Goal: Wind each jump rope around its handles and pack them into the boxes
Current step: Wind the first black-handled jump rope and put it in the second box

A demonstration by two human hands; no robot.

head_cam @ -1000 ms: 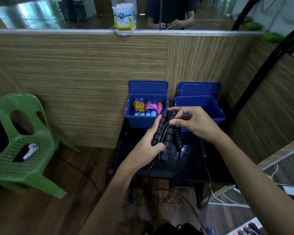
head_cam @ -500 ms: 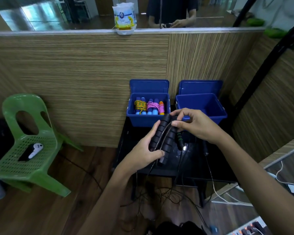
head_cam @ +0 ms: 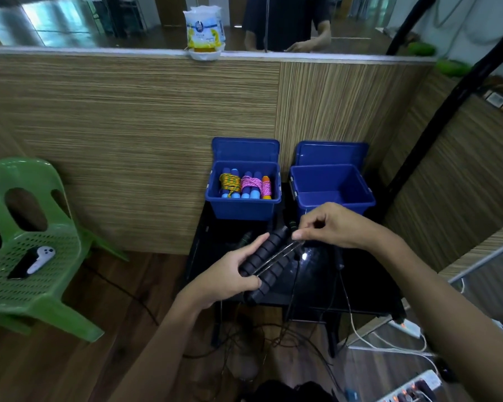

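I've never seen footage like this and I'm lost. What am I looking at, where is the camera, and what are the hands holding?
There is no machine here. The one picture comes from a wide-angle camera worn on a person's head, looking forward and down, so the two arms reaching in from the bottom are the wearer's own.

The left hand grips two black foam handles of a jump rope, held side by side. The right hand pinches the thin rope near the handles' far end, apparently winding it around them.

Below the hands is a black table. At its back stand two open blue boxes: the left box holds wound ropes with blue handles, and the right box looks empty.

To the left is a green chair with a white controller on its seat.
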